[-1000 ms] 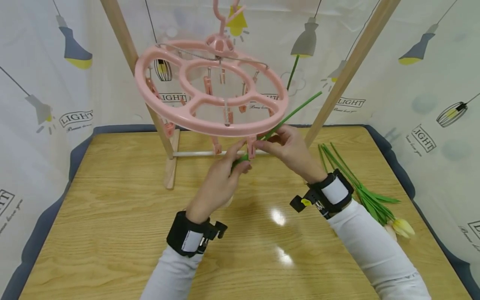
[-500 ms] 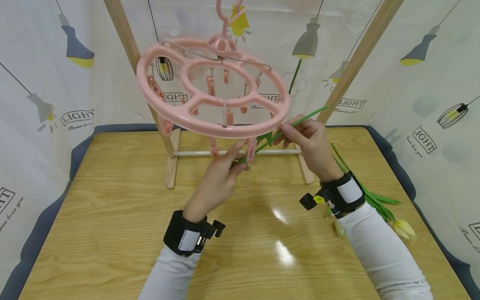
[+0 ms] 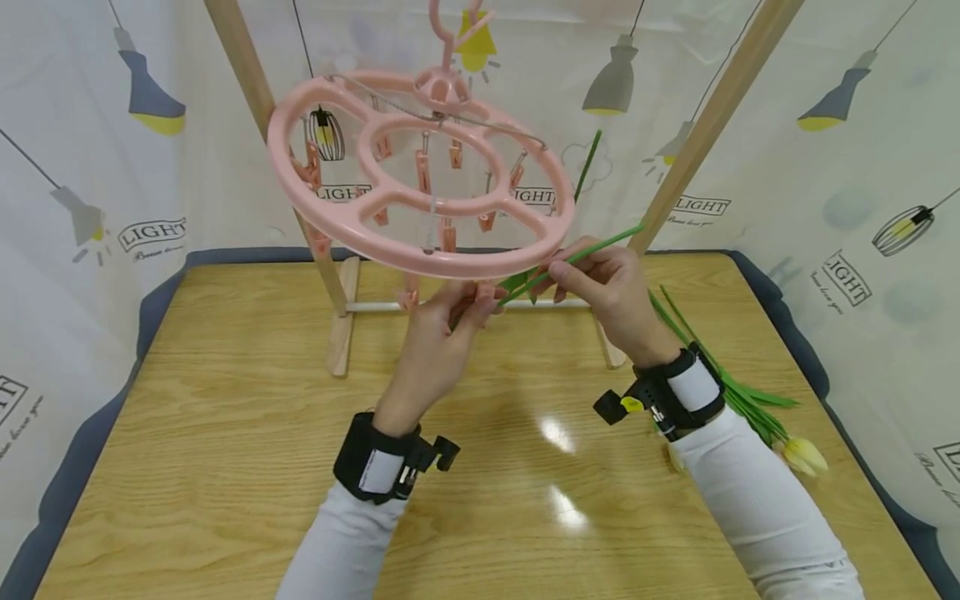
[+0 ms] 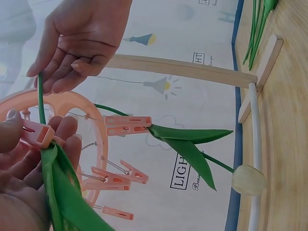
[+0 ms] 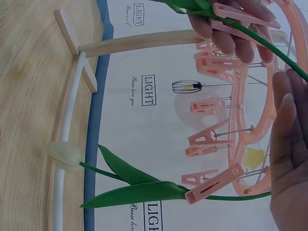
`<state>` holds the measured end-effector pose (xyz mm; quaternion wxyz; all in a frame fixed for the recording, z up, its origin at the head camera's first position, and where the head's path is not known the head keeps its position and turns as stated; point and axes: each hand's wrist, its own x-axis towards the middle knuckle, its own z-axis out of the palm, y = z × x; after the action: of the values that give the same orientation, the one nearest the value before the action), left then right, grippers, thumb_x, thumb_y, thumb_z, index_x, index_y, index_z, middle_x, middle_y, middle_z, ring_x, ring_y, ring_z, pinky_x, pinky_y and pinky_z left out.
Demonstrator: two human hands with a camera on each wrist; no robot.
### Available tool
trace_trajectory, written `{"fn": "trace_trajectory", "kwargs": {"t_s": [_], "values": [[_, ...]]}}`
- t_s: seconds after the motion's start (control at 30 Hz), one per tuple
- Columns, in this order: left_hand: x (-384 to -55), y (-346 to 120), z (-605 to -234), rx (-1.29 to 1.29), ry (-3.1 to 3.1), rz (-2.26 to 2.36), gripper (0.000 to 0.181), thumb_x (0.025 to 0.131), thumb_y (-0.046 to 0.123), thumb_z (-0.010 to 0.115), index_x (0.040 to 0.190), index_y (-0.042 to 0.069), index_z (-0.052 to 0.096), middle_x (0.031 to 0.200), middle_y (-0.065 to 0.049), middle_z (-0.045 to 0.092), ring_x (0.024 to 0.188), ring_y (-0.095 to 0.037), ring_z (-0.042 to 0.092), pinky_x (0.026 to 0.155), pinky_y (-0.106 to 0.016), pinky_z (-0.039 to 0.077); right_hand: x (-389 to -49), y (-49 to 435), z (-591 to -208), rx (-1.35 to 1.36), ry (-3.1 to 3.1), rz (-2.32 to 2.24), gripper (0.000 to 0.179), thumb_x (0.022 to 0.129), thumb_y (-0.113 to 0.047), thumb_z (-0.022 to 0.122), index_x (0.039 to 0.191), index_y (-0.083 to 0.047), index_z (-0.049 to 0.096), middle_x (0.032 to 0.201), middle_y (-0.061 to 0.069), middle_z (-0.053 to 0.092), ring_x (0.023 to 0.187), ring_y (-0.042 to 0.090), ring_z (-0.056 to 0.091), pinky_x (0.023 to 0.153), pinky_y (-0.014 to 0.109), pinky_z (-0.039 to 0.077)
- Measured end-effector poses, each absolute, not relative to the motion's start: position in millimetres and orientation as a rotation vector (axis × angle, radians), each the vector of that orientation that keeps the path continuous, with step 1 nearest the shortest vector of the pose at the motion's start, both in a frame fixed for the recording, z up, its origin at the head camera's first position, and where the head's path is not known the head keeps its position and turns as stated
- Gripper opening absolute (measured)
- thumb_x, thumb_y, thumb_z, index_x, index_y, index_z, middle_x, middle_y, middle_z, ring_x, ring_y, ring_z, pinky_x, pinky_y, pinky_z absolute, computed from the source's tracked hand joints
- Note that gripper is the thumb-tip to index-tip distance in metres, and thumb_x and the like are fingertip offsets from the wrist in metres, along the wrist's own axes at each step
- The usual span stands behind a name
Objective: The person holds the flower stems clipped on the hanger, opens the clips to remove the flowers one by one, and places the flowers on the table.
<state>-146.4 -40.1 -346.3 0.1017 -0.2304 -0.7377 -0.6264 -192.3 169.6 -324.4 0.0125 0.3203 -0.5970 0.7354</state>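
Observation:
A pink round clip hanger (image 3: pixel 420 262) hangs in front of me, with clothespins dangling from its ring. At its near edge my left hand (image 3: pixel 435 350) pinches a clothespin (image 4: pixel 36 134) between thumb and fingers. A tulip's green stem (image 3: pixel 600 246) runs through this clothespin, its leaves (image 4: pixel 72 202) below; the bloom is out of sight. My right hand (image 3: pixel 611 300) pinches the stem, to the right of the clip. Whether the clothespin's jaws are parted around the stem I cannot tell. Another tulip (image 5: pixel 144 185) with a pale bloom hangs head down from a neighbouring clothespin (image 5: pixel 214 184).
Wooden posts (image 3: pixel 686 142) and a white crossbar (image 3: pixel 397 307) form a stand around the hanger. More tulips (image 3: pixel 742 404) lie on the wooden table (image 3: pixel 225 467), right of my right hand. A printed cloth (image 3: pixel 885 208) closes off the back and sides.
My right hand first slid rightward along the stem, then came slightly back left. My left hand's fingers have closed on the clothespin, which shifted a little left as the hanger swayed.

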Motion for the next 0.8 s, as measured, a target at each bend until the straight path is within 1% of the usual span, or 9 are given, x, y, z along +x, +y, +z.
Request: {"fn": "trace_trajectory", "kwargs": {"t_s": [0.07,0.2,0.37,0.43,0.57,0.6,0.7,0.8], "values": [[-146.5,-39.9,-345.9,-0.649,-2.168,-1.874,0.024,0.098,0.005,0.053,0.119,-0.006,0.057,0.109,-0.026,0.069,0.087,-0.026,0.066,0.073,-0.048,0.058,-191.2,169.8,-324.5,0.972,-1.852,2.288,0.014,0.092,0.006,0.059,0.092,-0.001,0.072,0.083,0.0,0.079,0.075,0.017,0.071,0.063,0.023,0.058],[-145.5,-39.7,-344.7,-0.605,-2.177,-1.932,0.026,0.099,0.007,0.052,0.123,-0.004,0.056,0.106,-0.026,0.07,0.086,-0.027,0.068,0.075,-0.046,0.06,-189.4,169.8,-325.2,0.9,-1.811,2.262,0.019,0.09,0.01,0.058,0.093,-0.003,0.071,0.083,-0.001,0.078,0.075,0.015,0.071,0.064,0.022,0.059],[-145.5,-39.8,-344.0,-0.563,-2.161,-1.992,0.025,0.1,0.005,0.05,0.122,-0.004,0.055,0.101,-0.027,0.069,0.084,-0.027,0.066,0.076,-0.044,0.058,-187.8,167.6,-324.4,0.821,-1.684,2.251,0.027,0.09,0.015,0.05,0.094,-0.005,0.067,0.087,-0.001,0.075,0.077,0.014,0.068,0.069,0.022,0.059],[-145.7,-39.4,-343.9,-0.561,-2.148,-1.994,0.025,0.1,0.004,0.049,0.122,-0.005,0.054,0.102,-0.028,0.068,0.083,-0.027,0.065,0.077,-0.045,0.058,-186.9,166.2,-323.4,0.811,-1.627,2.265,0.025,0.092,0.013,0.05,0.096,-0.006,0.066,0.089,0.001,0.074,0.08,0.015,0.067,0.072,0.022,0.059],[-146.0,-37.6,-344.5,-0.585,-2.127,-1.984,0.025,0.1,0.006,0.048,0.122,-0.006,0.053,0.106,-0.029,0.066,0.086,-0.028,0.065,0.082,-0.046,0.059,-184.5,163.0,-320.2,0.859,-1.5,2.354,0.01,0.094,0.004,0.056,0.099,-0.002,0.062,0.092,0.006,0.072,0.085,0.018,0.068,0.078,0.025,0.06],[-146.1,-37.0,-344.9,-0.596,-2.124,-1.982,0.025,0.101,0.006,0.048,0.122,-0.006,0.053,0.103,-0.029,0.065,0.087,-0.028,0.065,0.082,-0.046,0.059,-184.0,162.2,-319.3,0.876,-1.462,2.388,0.008,0.094,0.002,0.057,0.1,-0.001,0.061,0.093,0.007,0.071,0.086,0.019,0.068,0.079,0.027,0.06],[-146.3,-35.6,-345.6,-0.62,-2.123,-1.988,0.022,0.1,0.005,0.047,0.118,-0.007,0.054,0.101,-0.028,0.065,0.087,-0.026,0.064,0.082,-0.044,0.059,-183.5,160.6,-316.9,0.916,-1.388,2.461,0.01,0.093,0.004,0.057,0.103,0.001,0.058,0.096,0.01,0.07,0.089,0.022,0.067,0.08,0.03,0.061],[-145.9,-35.4,-345.6,-0.622,-2.125,-2.006,0.021,0.1,0.003,0.049,0.117,-0.007,0.055,0.097,-0.027,0.063,0.083,-0.027,0.062,0.077,-0.044,0.058,-183.7,160.2,-315.6,0.923,-1.367,2.49,0.013,0.093,0.008,0.055,0.104,0.002,0.056,0.097,0.012,0.068,0.09,0.024,0.066,0.081,0.031,0.062]]}}
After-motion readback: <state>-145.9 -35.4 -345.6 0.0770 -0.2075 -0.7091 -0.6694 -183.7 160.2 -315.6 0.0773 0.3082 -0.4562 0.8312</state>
